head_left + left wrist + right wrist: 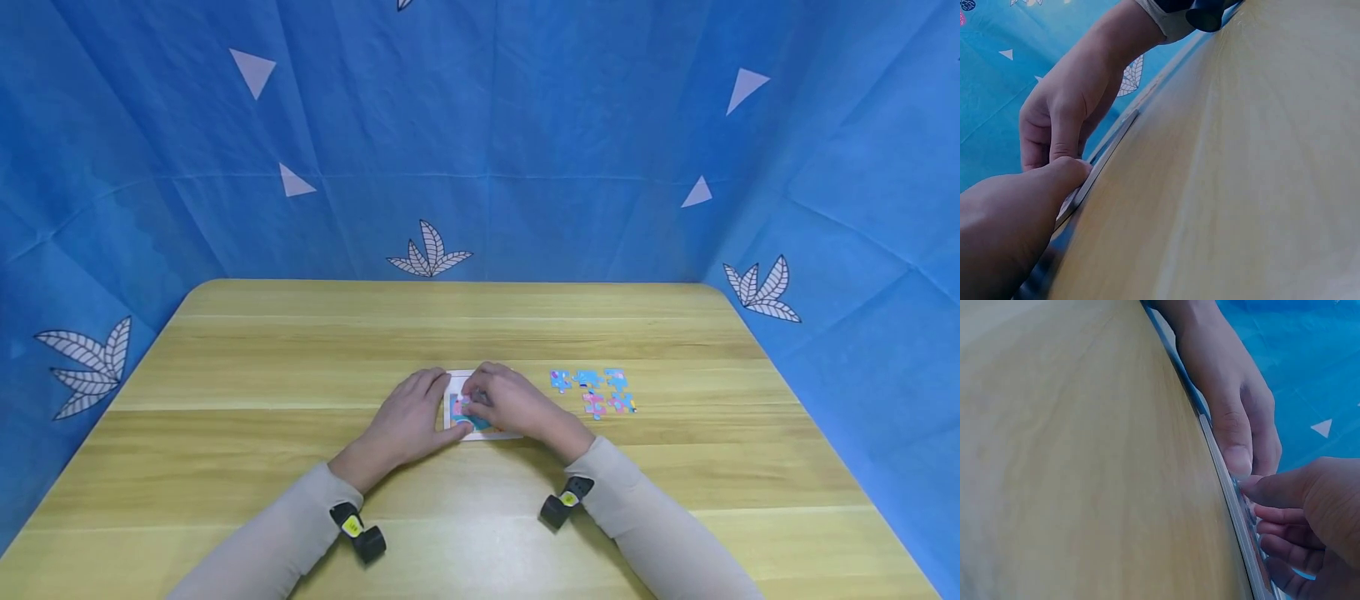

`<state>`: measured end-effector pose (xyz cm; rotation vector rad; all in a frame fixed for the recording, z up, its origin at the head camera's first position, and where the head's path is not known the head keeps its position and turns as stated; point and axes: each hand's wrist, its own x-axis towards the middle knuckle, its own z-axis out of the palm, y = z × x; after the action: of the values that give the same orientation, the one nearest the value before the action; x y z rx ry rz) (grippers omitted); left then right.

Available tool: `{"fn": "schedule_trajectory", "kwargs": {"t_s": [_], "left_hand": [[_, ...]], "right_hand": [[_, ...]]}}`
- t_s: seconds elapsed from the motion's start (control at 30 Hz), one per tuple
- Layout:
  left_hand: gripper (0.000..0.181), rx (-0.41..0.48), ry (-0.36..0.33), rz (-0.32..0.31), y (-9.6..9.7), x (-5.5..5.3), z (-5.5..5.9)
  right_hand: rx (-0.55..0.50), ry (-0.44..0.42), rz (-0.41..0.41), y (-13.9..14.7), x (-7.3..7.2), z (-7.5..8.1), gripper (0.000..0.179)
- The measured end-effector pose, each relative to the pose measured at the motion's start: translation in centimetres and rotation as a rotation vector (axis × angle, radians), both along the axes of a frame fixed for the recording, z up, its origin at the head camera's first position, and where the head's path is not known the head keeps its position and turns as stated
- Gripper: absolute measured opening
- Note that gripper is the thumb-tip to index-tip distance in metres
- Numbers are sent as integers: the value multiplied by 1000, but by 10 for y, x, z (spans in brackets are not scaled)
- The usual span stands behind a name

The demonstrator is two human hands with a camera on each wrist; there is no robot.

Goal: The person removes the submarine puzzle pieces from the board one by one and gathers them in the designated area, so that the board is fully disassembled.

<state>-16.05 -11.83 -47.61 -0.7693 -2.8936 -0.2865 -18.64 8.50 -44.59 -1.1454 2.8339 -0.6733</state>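
A small white-framed puzzle board (491, 436) lies on the table, with a blue and pink picture partly filled in. My left hand (408, 418) rests along its left side, fingers stretched toward the far corner and thumb on the near edge. Over the board, my right hand (512, 402) bends its fingers and thumb together at a small pinkish puzzle piece (462, 399), mostly hidden by the fingertips. In the right wrist view the left thumb (1238, 459) lies close beside the right thumb tip. The left wrist view shows the board's edge (1107, 156) side-on.
Several loose puzzle pieces (588, 378) lie face up on the wooden table (300, 333), right of the board. Blue cloth (487, 125) with white leaves and triangles hangs around the back and sides. Each wrist wears a black camera (367, 543) on a strap.
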Motion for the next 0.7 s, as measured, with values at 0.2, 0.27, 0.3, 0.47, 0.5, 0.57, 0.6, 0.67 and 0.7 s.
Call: {"fn": "schedule_trajectory", "kwargs": {"t_s": [0.2,0.27,0.3,0.47,0.5,0.57,0.6,0.67,0.7], "left_hand": [[90,11,7,-7,0,-1,0],[90,14,13,-7,0,-1,0],[90,14,15,-7,-1,-1,-1],[90,19,9,-4,-1,-1,-1],[90,20,6,-4,-1,-1,-1],[90,20,3,-3,-1,-1,-1],[90,20,2,-2,-1,-1,-1],[91,21,-2,0,-1,-1,-1],[91,22,-5,2,-1,-1,-1]], "right_hand": [[-6,-35,-38,-1,1,3,21],[-7,-42,-44,-2,1,4,21],[-9,-44,-46,-2,1,4,20],[-16,-45,-55,-3,2,3,18],[-17,-47,-58,-3,1,3,18],[-22,-51,-64,-4,2,3,17],[-24,-53,-68,-4,2,3,17],[-23,-53,-71,-4,2,3,15],[-22,-53,-74,-4,2,3,15]]}}
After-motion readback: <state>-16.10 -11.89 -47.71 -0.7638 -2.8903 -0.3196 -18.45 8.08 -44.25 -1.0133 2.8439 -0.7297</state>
